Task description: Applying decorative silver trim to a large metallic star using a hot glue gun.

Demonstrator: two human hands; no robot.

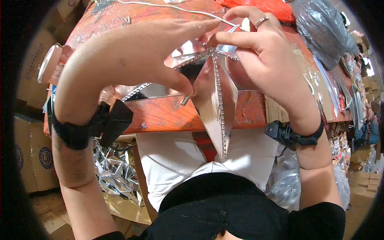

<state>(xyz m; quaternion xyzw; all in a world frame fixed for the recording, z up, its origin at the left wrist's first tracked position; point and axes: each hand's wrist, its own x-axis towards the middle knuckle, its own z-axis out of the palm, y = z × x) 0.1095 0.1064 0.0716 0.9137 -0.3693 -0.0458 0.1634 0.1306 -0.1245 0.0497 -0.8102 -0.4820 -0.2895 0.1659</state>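
A shiny silver star [216,100] with folded mirror-like points and lines of small rhinestones along its ridges is held over the front edge of a worn orange-red table [164,114]. My left hand [136,56] grips its upper left part, thumb underneath and fingers stretched across the top. My right hand [260,56], with a ring on one finger, pinches the star near its centre with thumb and forefinger. A small metal pin-like piece [185,100] shows below my left thumb. Black straps sit on both wrists.
A pile of similar silver stars [114,168] lies on the floor at the lower left. Cardboard boxes [34,156] stand at the left. A grey plastic bag [320,32] and an orange bag [264,7] lie at the table's far side. A white cord [168,7] crosses the tabletop.
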